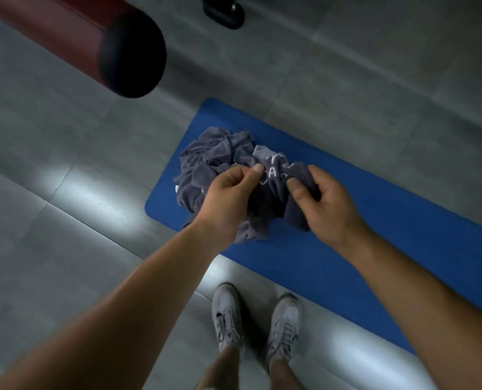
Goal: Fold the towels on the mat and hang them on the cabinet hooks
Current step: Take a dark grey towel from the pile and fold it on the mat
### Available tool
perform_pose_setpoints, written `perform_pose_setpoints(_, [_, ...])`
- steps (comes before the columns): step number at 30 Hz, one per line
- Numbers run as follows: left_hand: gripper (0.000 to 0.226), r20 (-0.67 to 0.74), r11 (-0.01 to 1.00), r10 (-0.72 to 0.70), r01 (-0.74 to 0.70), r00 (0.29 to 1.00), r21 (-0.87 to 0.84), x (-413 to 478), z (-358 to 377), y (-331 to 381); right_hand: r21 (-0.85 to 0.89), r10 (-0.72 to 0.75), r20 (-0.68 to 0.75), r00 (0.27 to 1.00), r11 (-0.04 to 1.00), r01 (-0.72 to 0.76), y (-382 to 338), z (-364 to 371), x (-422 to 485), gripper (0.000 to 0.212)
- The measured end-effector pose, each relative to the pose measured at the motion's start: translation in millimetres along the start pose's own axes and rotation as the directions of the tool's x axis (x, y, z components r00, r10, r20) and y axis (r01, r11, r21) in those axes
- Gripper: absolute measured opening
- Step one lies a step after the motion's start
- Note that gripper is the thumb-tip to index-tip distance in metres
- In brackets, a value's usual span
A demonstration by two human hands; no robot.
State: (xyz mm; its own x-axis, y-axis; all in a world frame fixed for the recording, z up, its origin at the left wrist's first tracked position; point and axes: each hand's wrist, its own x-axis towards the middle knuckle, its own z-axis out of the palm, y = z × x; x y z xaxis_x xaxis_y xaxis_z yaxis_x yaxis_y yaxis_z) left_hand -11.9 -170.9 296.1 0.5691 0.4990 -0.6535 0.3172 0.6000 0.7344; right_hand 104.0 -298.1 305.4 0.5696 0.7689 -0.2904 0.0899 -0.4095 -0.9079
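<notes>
We have both hands on a dark grey soft cloth towel with pale lettering (273, 178), lifted above the crumpled heap of grey towels (206, 164) on the blue foam mat (346, 249). Our left hand (228, 198) pinches an edge between thumb and fingers (258, 168); our right hand (324, 201) has its fingers closed on a bunched fold. It looks light, limp and non-slip, so we should find two corners along one hem. No container or cabinet hooks are in view.

Red punching bag (73, 38), grey sneakers (228, 316)
</notes>
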Motion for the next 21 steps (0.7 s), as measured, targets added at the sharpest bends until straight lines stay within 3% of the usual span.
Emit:
perform_pose_setpoints(2, [0.031,0.058,1.000,0.007,-0.006,0.998,-0.022,-24,31,15,0.059,0.004,0.032,0.999,0.998,-0.005,-14,-27,-22,0.005])
perform_pose_setpoints(5, [0.024,0.155,0.998,0.013,-0.002,0.988,-0.066,-54,82,29,0.095,0.025,0.024,0.999,0.995,-0.028,-29,-73,-57,0.039])
perform_pose_setpoints(10, [0.041,0.275,0.998,-0.003,0.019,0.961,-0.056,-90,185,23,0.117,0.030,-0.112,0.993,0.993,-0.017,-31,-160,-126,0.051])
perform_pose_setpoints(18, [0.025,0.351,0.941,0.151,-0.243,0.924,0.235,-151,387,-61,0.183,0.048,-0.248,0.968,0.983,-0.002,71,-335,-243,0.044])
perform_pose_setpoints(21, [0.028,0.351,0.897,0.191,-0.309,0.917,0.317,-166,461,-105,0.130,0.053,-0.271,0.961,0.991,-0.018,115,-400,-283,0.046])
